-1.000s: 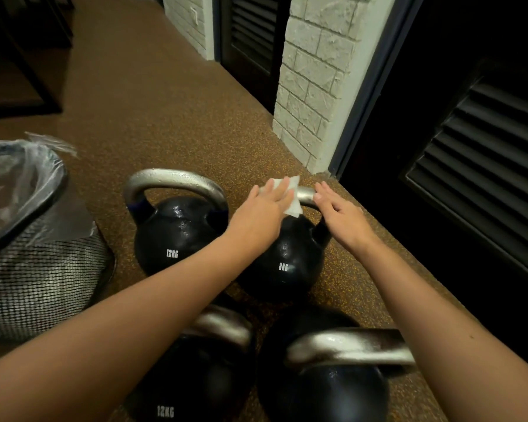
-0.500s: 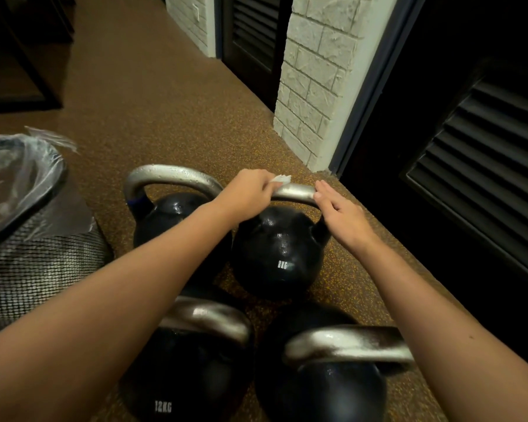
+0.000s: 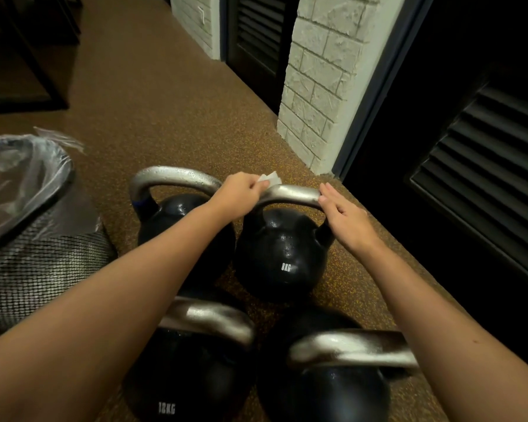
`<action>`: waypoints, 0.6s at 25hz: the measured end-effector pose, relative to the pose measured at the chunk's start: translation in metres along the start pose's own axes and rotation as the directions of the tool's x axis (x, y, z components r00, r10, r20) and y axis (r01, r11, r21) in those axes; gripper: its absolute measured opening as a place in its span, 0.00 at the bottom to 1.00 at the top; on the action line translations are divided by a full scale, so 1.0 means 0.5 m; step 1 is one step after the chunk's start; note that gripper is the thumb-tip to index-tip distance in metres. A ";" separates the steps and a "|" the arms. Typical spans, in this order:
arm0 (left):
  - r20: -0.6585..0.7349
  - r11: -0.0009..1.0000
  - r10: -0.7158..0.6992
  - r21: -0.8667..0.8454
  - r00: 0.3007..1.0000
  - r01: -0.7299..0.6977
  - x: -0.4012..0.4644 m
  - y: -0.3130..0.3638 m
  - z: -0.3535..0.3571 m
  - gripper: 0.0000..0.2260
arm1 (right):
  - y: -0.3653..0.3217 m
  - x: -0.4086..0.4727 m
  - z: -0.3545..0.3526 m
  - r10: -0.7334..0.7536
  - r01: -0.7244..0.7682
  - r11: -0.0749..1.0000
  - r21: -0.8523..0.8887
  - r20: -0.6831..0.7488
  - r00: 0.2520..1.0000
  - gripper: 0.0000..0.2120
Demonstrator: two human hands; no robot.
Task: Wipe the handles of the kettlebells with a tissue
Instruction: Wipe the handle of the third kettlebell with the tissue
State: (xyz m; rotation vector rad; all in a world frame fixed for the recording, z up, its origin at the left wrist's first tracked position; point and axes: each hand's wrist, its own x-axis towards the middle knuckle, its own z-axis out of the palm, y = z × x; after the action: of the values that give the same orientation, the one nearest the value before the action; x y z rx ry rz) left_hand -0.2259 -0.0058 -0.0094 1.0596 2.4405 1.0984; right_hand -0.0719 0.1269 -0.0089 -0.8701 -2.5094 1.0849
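Left hand (image 3: 241,193) clenched round tissue (image 3: 270,178) on left end of far-right kettlebell's handle (image 3: 290,193) for wiping, right hand (image 3: 343,213) flat-fingered on right end, probably steadying.

I see a mesh bin (image 3: 40,269) at far left w/ a clear plastic liner (image 3: 16,181) spilling over its rim, standing on the brown speckled floor (image 3: 153,95). Ahead & right, a white stone-block pillar (image 3: 326,80) meets the floor. Dark louvred doors on both sides of it: one further back (image 3: 256,35), one close on the right (image 3: 482,166). Top left, a dark frame (image 3: 22,56), too dim to ID.
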 end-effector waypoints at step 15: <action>0.089 0.986 0.044 0.159 0.995 -0.058 0.016 0.042 0.008 0.13 | 0.003 0.003 0.000 -0.005 0.005 0.999 -0.034 0.000 1.000 0.20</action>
State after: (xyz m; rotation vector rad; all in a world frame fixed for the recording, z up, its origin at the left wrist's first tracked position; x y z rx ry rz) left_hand -0.2188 0.0116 0.0034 1.1980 2.4809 0.8630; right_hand -0.0725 0.1290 -0.0102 -0.8718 -2.5355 1.0442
